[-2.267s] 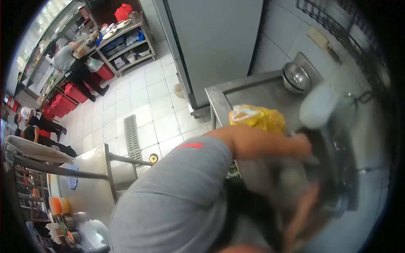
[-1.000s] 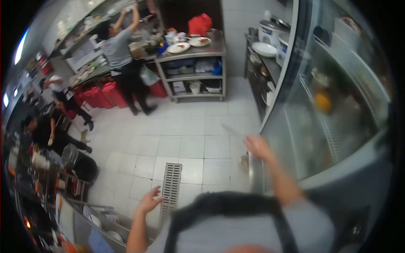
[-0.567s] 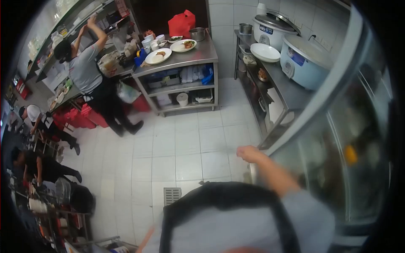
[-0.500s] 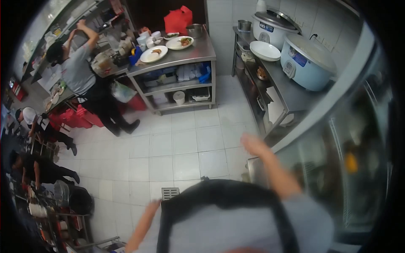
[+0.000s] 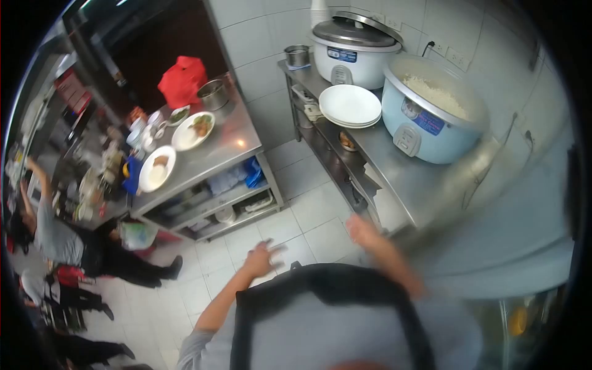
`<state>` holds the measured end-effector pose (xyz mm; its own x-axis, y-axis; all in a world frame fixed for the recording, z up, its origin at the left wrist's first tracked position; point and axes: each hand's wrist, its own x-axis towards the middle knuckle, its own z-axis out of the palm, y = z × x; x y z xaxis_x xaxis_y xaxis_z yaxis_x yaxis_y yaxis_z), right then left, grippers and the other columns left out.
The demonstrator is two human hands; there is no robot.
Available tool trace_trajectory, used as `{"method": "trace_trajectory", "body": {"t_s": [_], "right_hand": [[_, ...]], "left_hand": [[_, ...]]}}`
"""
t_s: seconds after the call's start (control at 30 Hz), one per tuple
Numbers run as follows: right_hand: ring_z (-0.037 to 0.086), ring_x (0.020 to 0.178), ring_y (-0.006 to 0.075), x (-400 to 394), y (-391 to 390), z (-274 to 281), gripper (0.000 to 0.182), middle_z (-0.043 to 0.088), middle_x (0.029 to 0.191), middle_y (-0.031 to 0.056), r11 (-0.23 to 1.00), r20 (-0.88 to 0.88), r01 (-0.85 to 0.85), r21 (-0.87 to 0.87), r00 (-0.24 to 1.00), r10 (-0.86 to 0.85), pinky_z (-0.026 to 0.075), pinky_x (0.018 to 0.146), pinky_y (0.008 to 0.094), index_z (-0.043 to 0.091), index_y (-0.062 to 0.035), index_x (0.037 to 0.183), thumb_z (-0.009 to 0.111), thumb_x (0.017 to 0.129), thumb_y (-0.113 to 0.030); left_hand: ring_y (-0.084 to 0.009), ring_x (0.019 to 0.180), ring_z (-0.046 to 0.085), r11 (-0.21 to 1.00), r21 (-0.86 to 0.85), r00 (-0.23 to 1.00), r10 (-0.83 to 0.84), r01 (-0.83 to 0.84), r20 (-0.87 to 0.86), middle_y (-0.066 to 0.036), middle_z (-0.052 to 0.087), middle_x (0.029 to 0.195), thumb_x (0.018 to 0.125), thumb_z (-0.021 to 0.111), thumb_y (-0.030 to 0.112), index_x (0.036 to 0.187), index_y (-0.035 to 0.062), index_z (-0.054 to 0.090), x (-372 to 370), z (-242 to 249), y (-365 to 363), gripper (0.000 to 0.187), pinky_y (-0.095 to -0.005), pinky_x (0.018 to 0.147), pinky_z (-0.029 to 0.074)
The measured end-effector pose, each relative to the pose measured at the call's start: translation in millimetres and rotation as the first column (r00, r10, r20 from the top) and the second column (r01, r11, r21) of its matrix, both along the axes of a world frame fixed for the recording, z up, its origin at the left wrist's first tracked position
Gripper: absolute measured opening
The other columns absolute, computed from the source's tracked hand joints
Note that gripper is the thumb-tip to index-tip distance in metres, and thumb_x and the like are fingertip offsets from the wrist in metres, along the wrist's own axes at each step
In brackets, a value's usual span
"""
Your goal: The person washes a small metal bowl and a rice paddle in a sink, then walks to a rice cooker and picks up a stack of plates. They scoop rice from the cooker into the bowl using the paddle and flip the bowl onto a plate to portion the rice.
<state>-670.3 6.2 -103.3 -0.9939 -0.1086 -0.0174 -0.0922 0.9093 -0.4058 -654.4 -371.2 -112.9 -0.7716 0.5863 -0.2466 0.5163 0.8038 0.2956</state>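
My left hand [image 5: 261, 258] is in front of my body above the tiled floor, its fingers apart and nothing in it. My right hand [image 5: 364, 233] is held out close to the front edge of the steel shelf table [image 5: 425, 191]; motion smears its fingers, so their state cannot be told. On that table stand a light blue rice cooker [image 5: 410, 126] with its rice [image 5: 435, 95] showing, a white rice cooker [image 5: 354, 61] with a metal lid, and a stack of white plates [image 5: 350, 106]. Neither hand touches any of these.
A steel prep table [image 5: 231, 139] carries two plates of food, including a plate [image 5: 157, 169], a red bag [image 5: 183, 81] and a metal pot [image 5: 213, 95]. A person in a grey shirt [image 5: 58, 237] reaches up at the left. More people stand lower left.
My view has turned right and come nearer the rice cookers. My left hand has risen further into view. The glass-fronted unit on the right has mostly slid out of sight.
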Motion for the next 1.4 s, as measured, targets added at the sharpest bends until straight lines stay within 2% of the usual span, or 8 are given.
{"method": "trace_trajectory", "body": {"t_s": [0.03,0.13,0.23,0.3,0.43,0.73,1.07,1.4], "right_hand": [[0.058,0.078,0.0176,-7.6,5.7,3.1,0.021,0.059,0.081,0.0114,0.964,-0.081,0.120,-0.239,0.986,-0.143,0.045,0.069,0.0322,0.057,-0.0116,0.104,0.052,0.085,-0.017],[0.058,0.073,0.0179,-66.5,23.8,126.5,0.022,0.061,0.082,0.0077,0.798,-0.275,0.107,-0.593,0.905,-0.325,0.045,0.064,0.0318,0.056,-0.0043,0.103,0.046,0.091,-0.019],[0.048,0.067,0.0085,-120.1,50.3,194.7,0.026,0.054,0.086,0.0031,0.531,-0.368,-0.015,-0.848,0.737,-0.567,0.043,0.062,0.0235,0.051,-0.0002,0.112,0.045,0.093,-0.016],[0.049,0.068,0.0110,-147.3,59.4,229.8,0.031,0.052,0.088,0.0057,0.426,-0.470,-0.245,-0.871,0.666,-0.579,0.043,0.063,0.0259,0.046,0.0039,0.117,0.045,0.093,-0.016],[0.048,0.071,0.0127,-204.6,32.8,219.7,0.030,0.051,0.084,0.0066,0.352,-0.363,-0.151,-0.924,0.641,-0.676,0.043,0.065,0.0292,0.044,0.0047,0.116,0.045,0.093,-0.015],[0.049,0.074,0.0122,-344.9,16.4,164.6,0.024,0.053,0.086,0.0085,0.360,-0.183,0.432,-0.827,0.398,-0.899,0.043,0.069,0.0275,0.048,0.0065,0.109,0.044,0.092,-0.010],[0.051,0.068,0.0135,-371.3,-0.3,190.8,0.024,0.053,0.075,0.0068,0.428,-0.150,0.847,-0.316,0.401,-0.904,0.043,0.063,0.0267,0.054,0.0069,0.107,0.044,0.089,-0.005],[0.052,0.066,0.0139,-371.7,-7.3,186.7,0.025,0.054,0.072,0.0063,0.401,-0.144,0.884,-0.240,0.376,-0.915,0.043,0.062,0.0267,0.055,0.0055,0.108,0.045,0.089,-0.008]], "left_hand": [[-0.0352,0.120,0.041,0.926,0.317,0.979,0.191,-0.203,0.070,-0.018,0.045,0.128,0.073,0.069,0.038,0.127,0.0141,0.046,-35.1,1.3,-10.7,0.063,-0.0433,0.099,0.035],[-0.0330,0.117,0.044,0.960,-0.026,0.958,0.275,-0.278,-0.084,-0.017,0.046,0.127,0.072,0.071,0.030,0.115,0.0100,0.056,-147.3,62.0,-28.2,0.050,-0.0414,0.097,0.038],[-0.0323,0.105,0.051,0.929,0.163,0.895,0.364,-0.331,-0.256,-0.015,0.052,0.113,0.074,0.069,0.027,0.104,0.0093,0.059,-277.6,85.2,-54.9,0.036,-0.0412,0.090,0.042],[-0.0332,0.091,0.057,0.937,0.203,0.818,0.346,-0.283,-0.458,-0.017,0.057,0.098,0.075,0.066,0.022,0.085,0.0064,0.062,-374.0,122.8,-53.7,0.019,-0.0414,0.077,0.046],[-0.0375,0.081,0.056,0.947,0.244,0.719,0.318,-0.209,-0.618,-0.020,0.058,0.082,0.083,0.055,0.025,0.079,0.0005,0.058,-576.3,185.7,-3.2,0.025,-0.0456,0.072,0.045],[-0.0341,0.091,0.059,0.974,0.219,0.848,0.164,-0.058,-0.504,-0.016,0.063,0.094,0.079,0.058,0.017,0.093,0.0076,0.062,-962.4,166.4,222.8,0.018,-0.0434,0.076,0.047],[-0.0286,0.101,0.060,0.988,-0.143,0.930,0.006,-0.063,-0.367,-0.015,0.061,0.110,0.080,0.050,0.011,0.102,0.0055,0.066,-1061.0,107.7,329.7,0.027,-0.0387,0.084,0.049],[-0.0313,0.100,0.059,0.995,-0.002,0.943,0.092,-0.098,-0.319,-0.016,0.061,0.109,0.077,0.054,0.012,0.100,0.0063,0.065,-1089.9,127.7,316.7,0.026,-0.0392,0.083,0.049]]}}
